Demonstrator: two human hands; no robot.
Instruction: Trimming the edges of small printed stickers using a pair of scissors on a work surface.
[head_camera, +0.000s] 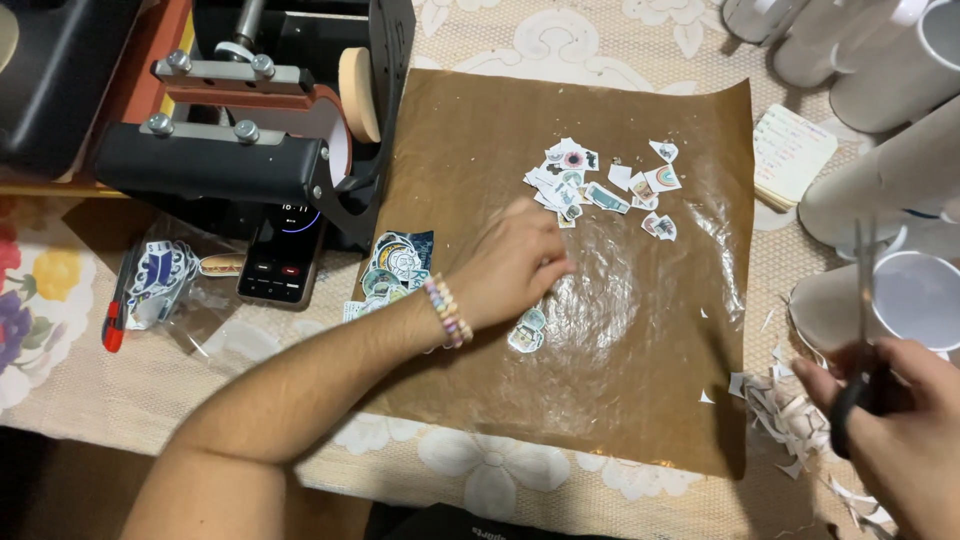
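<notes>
The cut-out stickers (600, 185) lie in a loose cluster on the upper middle of a brown baking-paper sheet (660, 380). One single cut-out (527, 330) lies apart, lower on the sheet, just beside the left wrist. The left hand (515, 265) reaches over the sheet, palm down, fingers curled toward the near edge of the cluster. Whether the fingers pinch a piece cannot be told. A bead bracelet (447, 311) sits on that wrist.

The right hand (905, 420) is closed around the handles of a pair of scissors (862, 300), blades pointing up and away, over the sheet's right edge. Paper offcuts (790, 410) lie below it.

Hazards, as judged from this position:
- The cut-outs are small and light. A sweep of the forearm or sleeve-level airflow could scatter them or push them off the sheet.
- The sheet is glossy and creased. A sideways drag by the left hand could shift it and everything on it.
- The raised blades stand near the white mugs (900, 290). A careless swing could strike a mug or the other hand.
- Offcuts could mix with finished pieces if brushed inward.

The surface (500, 470) carries a lace-patterned cloth. A mug heat press (250, 120) stands at upper left, with a phone (282, 255) and a bag of stickers (160, 280) in front of it. More printed stickers (398, 262) rest at the sheet's left edge. A small notepad (790, 155) lies at upper right. Little of the room shows beyond this.
</notes>
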